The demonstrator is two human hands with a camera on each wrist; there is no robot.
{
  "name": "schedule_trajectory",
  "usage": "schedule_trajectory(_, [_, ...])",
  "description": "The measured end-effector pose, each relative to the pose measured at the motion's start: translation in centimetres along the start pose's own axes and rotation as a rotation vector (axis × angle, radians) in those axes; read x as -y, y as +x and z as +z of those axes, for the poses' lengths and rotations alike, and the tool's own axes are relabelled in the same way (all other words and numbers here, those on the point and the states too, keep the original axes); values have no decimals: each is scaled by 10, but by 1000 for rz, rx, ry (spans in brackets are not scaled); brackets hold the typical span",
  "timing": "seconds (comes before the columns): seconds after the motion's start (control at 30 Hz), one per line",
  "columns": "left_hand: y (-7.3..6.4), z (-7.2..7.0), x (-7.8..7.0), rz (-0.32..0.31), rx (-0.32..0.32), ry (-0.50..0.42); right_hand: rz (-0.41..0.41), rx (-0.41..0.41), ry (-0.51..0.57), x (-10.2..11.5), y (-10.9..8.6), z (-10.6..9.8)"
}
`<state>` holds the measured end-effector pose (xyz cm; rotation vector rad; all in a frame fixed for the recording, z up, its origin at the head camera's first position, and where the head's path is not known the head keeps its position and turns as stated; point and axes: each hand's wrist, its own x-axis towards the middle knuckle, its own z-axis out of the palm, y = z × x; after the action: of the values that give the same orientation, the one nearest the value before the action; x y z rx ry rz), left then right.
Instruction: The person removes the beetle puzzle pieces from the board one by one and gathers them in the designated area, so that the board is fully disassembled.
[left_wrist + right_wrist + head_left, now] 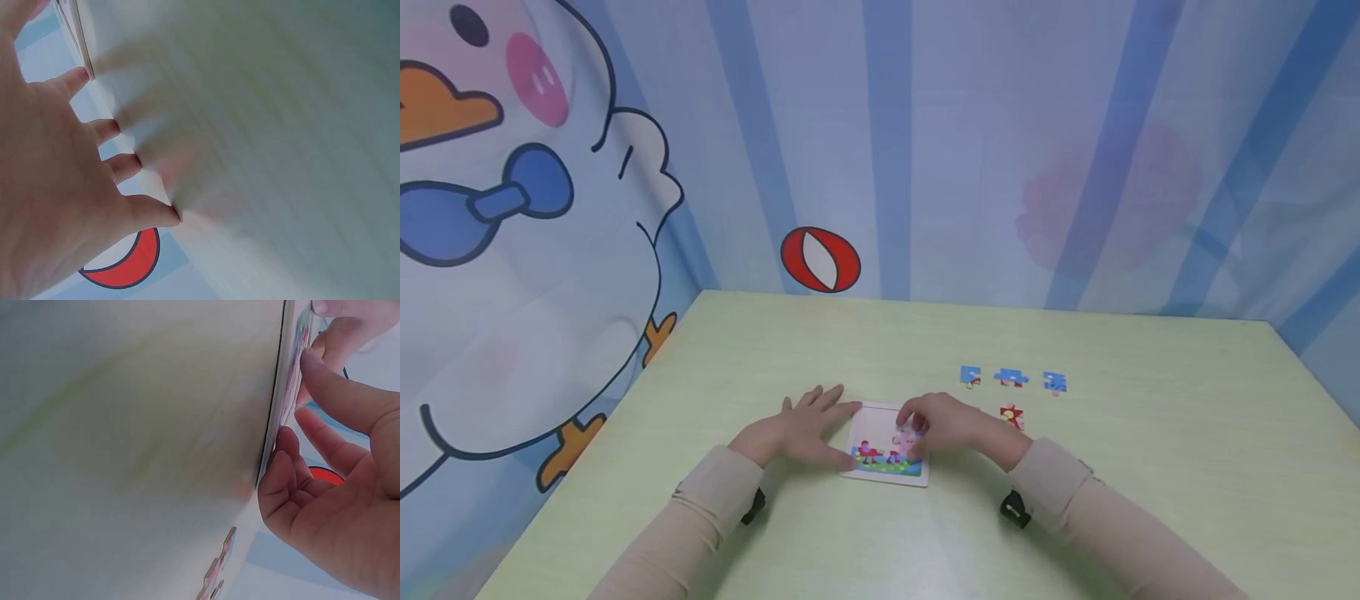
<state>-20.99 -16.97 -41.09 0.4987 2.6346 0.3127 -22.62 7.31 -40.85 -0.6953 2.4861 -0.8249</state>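
A square puzzle board (874,412) with a pale frame lies on the table, its lower part filled with a colourful picture. My left hand (808,429) is spread flat at its left side, forefinger at the upper corner and thumb on the lower left one. In the left wrist view the board's edge (80,37) meets one fingertip. Over the board's right side, my right hand (946,421) holds a pink puzzle piece (904,440) between thumb and forefinger, low against the board. Its other fingers curl inward beside the frame in the right wrist view, partly hiding the board (280,406).
Right of the board, several loose puzzle pieces lie on the pale table (1150,400): a row with a blue piece (1011,377) in its middle, and a red piece (1012,415) nearer, beside my right forearm. A printed curtain (970,150) hangs behind the table.
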Motion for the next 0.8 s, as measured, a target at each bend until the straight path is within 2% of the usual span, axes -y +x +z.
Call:
schedule_trajectory(0.27, [-1, 0, 0, 7, -8, -9, 21, -8, -43, 1, 1, 4])
schedule_trajectory(0.8, [1, 2, 2, 8, -19, -2, 0, -12, -44, 0, 1, 5])
